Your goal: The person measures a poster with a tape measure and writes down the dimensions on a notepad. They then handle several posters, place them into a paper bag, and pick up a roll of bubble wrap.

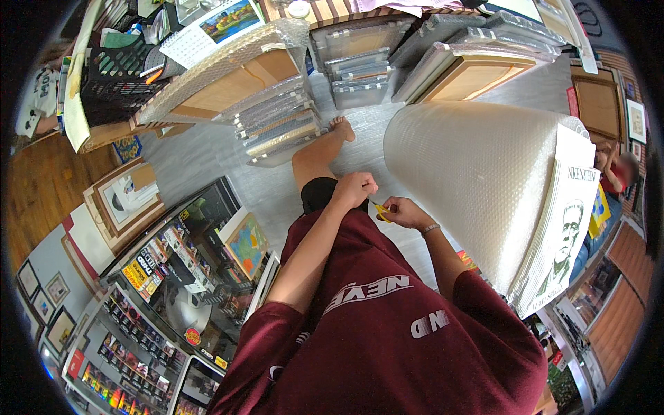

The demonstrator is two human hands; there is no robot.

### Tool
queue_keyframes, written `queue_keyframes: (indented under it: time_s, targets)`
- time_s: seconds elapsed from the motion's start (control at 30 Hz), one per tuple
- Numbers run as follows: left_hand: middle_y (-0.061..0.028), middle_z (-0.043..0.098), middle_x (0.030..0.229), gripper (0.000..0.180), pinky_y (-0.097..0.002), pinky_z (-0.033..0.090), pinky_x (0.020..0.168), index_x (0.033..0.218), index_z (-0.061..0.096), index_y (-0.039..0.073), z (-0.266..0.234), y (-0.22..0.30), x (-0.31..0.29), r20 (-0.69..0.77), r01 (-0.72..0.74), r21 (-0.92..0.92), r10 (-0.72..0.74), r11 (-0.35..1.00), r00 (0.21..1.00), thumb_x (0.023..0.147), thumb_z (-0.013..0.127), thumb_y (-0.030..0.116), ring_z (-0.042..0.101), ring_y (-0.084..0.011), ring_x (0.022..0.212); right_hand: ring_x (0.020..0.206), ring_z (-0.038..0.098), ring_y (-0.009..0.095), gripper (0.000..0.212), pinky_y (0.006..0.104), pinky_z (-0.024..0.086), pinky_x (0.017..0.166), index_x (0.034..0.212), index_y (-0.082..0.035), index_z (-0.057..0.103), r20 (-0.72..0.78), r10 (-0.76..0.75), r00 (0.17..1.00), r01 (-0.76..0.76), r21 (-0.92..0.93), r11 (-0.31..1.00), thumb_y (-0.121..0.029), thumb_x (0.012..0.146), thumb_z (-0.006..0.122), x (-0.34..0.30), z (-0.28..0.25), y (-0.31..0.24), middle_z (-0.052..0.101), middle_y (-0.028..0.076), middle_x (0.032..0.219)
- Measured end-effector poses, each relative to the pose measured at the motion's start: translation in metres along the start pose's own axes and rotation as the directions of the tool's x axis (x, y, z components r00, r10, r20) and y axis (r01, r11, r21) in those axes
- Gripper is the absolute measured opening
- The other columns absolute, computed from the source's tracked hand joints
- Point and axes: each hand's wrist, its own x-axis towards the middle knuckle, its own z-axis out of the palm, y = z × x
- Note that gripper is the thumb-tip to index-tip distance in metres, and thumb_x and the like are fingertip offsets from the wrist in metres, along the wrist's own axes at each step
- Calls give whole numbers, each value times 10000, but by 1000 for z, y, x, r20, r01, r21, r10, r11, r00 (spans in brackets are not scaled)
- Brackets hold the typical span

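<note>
In front of my lap, my right hand grips a pair of scissors with yellow handles. Their short blades point toward my left hand. That hand is closed in a pinch just left of the scissors, and what it may hold is too small to make out. To the right of both hands stands a large roll of bubble wrap, apart from them. My bare leg stretches forward between the roll and a stack of wrapped frames.
More bubble-wrapped frames lean beneath the desk ahead. Black-and-white portrait posters stand against the roll's right side. A glass display cabinet is at my left, with framed pictures behind it. Another person appears at the far right.
</note>
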Motion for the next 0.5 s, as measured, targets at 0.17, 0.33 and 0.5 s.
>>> queue_keyframes:
  time_s: [0.17, 0.33, 0.5]
  targets:
    - [-86, 746, 829, 176, -341, 537, 727, 858, 691, 24, 1, 2, 0, -6, 7, 5, -7, 1000, 1000, 866, 689, 199, 720, -220, 785, 613, 548, 112, 299, 296, 439, 570, 1009, -6, 681, -6, -31, 1000, 31, 31, 999, -266, 872, 738, 0, 4, 4, 650, 42, 710]
    - [-84, 742, 820, 178, -347, 534, 727, 852, 693, 30, 2, 2, 1, -12, -6, 45, 6, 999, 1000, 858, 699, 209, 716, -236, 796, 616, 548, 112, 305, 296, 440, 571, 1023, -1, 677, 16, -3, 1000, 2, 62, 998, -260, 874, 734, -2, 3, 2, 651, 38, 719]
    - [-91, 732, 819, 172, -354, 527, 713, 859, 694, 41, 4, 0, 1, -23, 2, 18, -2, 1000, 1000, 847, 717, 211, 705, -243, 779, 606, 534, 103, 290, 286, 429, 561, 1014, -8, 679, 26, -6, 1000, 5, 55, 998, -262, 882, 731, -1, 3, 5, 641, 31, 710]
